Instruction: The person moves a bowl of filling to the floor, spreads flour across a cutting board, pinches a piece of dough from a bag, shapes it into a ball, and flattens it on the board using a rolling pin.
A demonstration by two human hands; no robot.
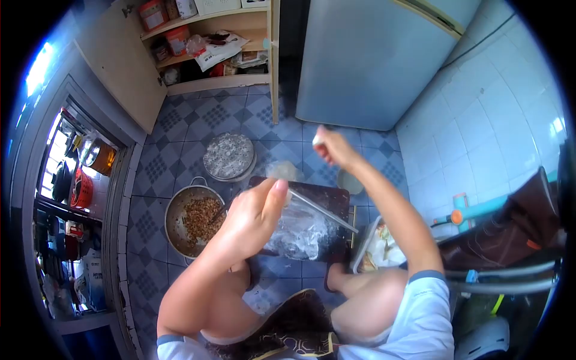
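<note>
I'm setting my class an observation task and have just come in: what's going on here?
Someone with bent knees works over a low board dusted with white powder. Their left hand is over its left side, beside a thin rod; whether it grips the rod is unclear. Their right hand is out beyond the board, seemingly holding a small white piece. A pot of chopped food stands to the left.

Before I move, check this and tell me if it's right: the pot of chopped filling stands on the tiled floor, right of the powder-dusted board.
Wrong side: the head view shows the pot of chopped filling on the tiled floor, left of the powder-dusted board.
</note>
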